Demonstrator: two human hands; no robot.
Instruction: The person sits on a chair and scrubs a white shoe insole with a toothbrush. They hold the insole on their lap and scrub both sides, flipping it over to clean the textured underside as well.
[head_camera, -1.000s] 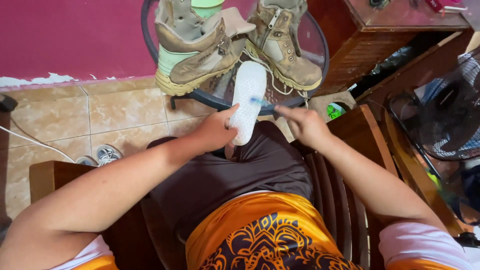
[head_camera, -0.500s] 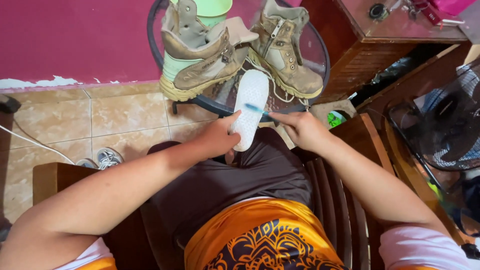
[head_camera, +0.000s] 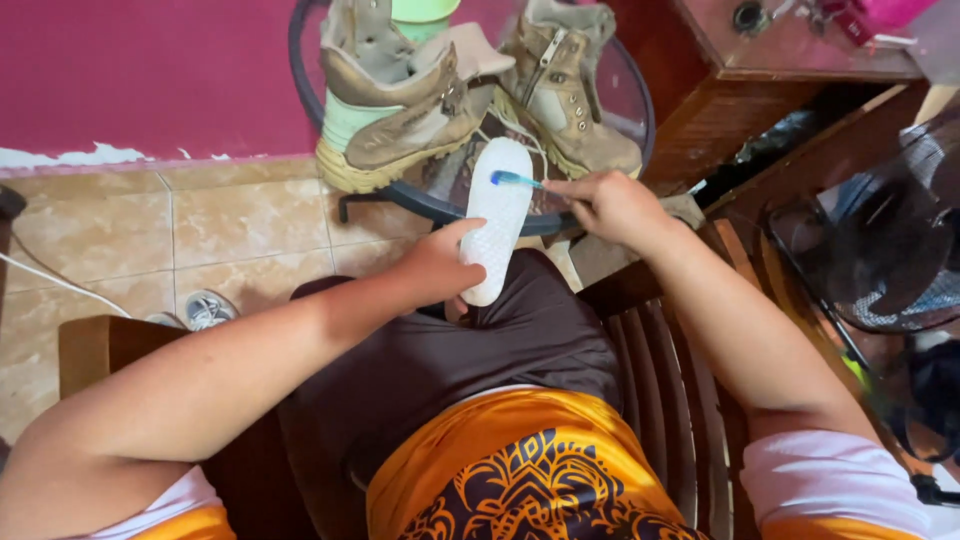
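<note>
Left hand (head_camera: 440, 265) gripping white insole (head_camera: 497, 215) upright over lap; right hand (head_camera: 610, 205) pressing blue toothbrush (head_camera: 515, 180) to its top. Tan boots (head_camera: 400, 100) on round glass table (head_camera: 630, 95) beyond.

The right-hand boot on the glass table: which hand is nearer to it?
The right hand. It holds a toothbrush just below that boot. The left hand grips the lower end of the white insole, farther from the boot.

No packages, labels, signs or screens are in view.
</note>
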